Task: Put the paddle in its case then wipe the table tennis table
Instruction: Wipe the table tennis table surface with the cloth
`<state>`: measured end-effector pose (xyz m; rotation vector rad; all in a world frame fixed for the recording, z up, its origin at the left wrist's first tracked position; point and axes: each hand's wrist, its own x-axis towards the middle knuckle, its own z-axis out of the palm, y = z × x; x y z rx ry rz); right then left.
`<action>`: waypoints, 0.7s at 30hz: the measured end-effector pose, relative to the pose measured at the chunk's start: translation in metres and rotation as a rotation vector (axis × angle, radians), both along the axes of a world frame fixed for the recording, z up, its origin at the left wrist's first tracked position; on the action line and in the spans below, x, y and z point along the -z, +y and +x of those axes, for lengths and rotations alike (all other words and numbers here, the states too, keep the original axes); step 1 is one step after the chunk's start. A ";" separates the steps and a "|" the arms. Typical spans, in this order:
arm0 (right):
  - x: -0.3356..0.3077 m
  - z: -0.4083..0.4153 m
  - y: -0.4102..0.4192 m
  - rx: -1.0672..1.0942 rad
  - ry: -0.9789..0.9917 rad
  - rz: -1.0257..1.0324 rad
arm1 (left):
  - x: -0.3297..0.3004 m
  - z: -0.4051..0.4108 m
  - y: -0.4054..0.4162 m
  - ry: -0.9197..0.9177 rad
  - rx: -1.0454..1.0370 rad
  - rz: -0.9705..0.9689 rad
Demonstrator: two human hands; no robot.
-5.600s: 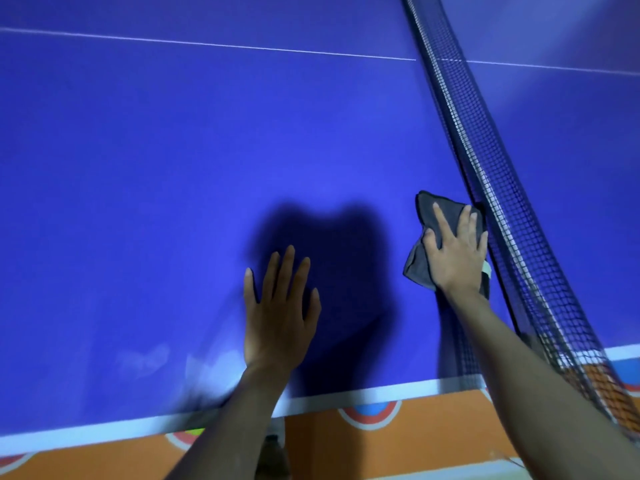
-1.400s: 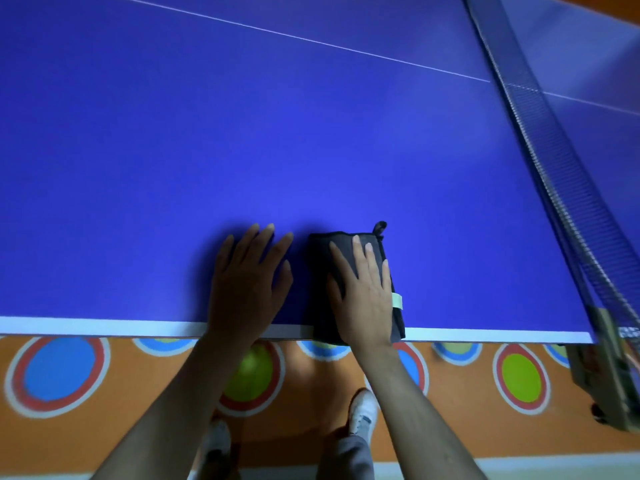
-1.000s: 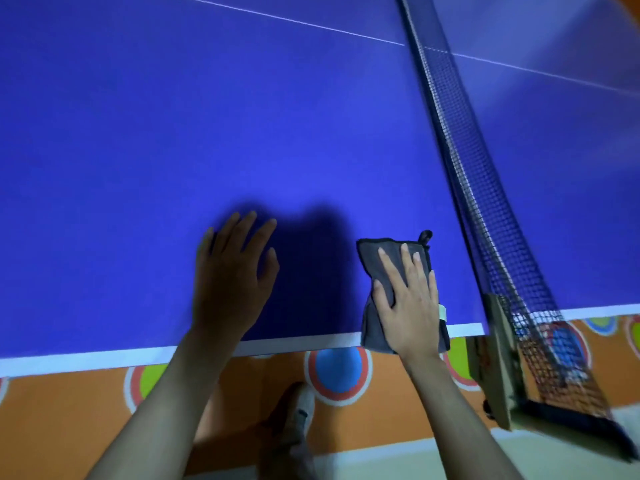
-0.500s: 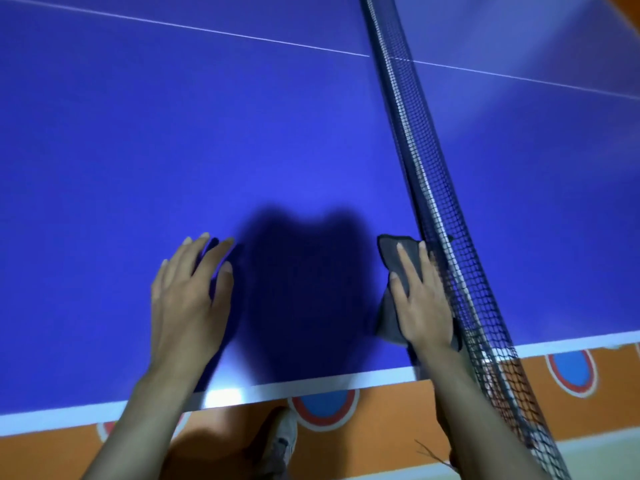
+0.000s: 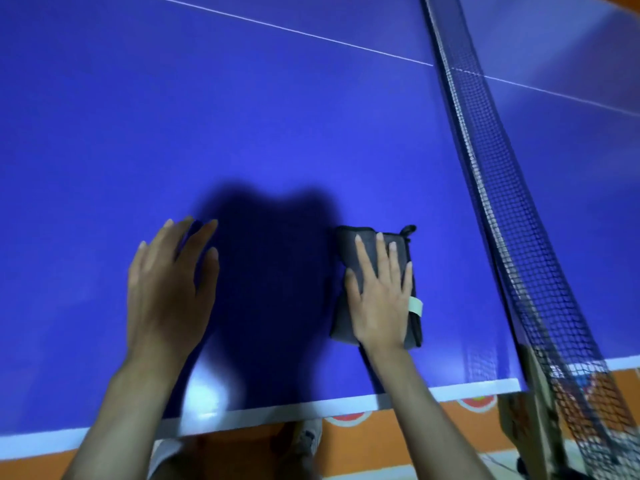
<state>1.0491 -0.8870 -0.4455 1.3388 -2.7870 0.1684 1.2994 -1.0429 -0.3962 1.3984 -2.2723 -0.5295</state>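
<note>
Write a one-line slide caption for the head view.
Right hand presses a folded dark cloth flat on the blue table beside the net; left hand rests open nearby.

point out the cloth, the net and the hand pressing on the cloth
cloth (image 5: 349, 244): head view, bare upper left corner beyond the fingertips
net (image 5: 498, 188): head view, mesh midway along its length
right hand (image 5: 382, 303): head view, back of the hand

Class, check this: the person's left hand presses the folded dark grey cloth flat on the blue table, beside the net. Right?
Not quite. The head view shows the right hand pressing the folded dark grey cloth on the blue table, beside the net; the left hand is bare.
</note>
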 end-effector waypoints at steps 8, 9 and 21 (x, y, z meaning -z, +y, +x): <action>-0.003 0.168 -0.105 -0.063 -0.020 0.006 | -0.009 0.102 -0.066 0.049 -0.009 -0.030; -0.004 0.188 -0.117 -0.085 -0.031 -0.005 | -0.011 0.113 -0.072 0.047 -0.006 -0.036; -0.005 0.234 -0.194 -0.293 -0.098 -0.118 | -0.016 0.135 -0.118 0.040 0.011 -0.064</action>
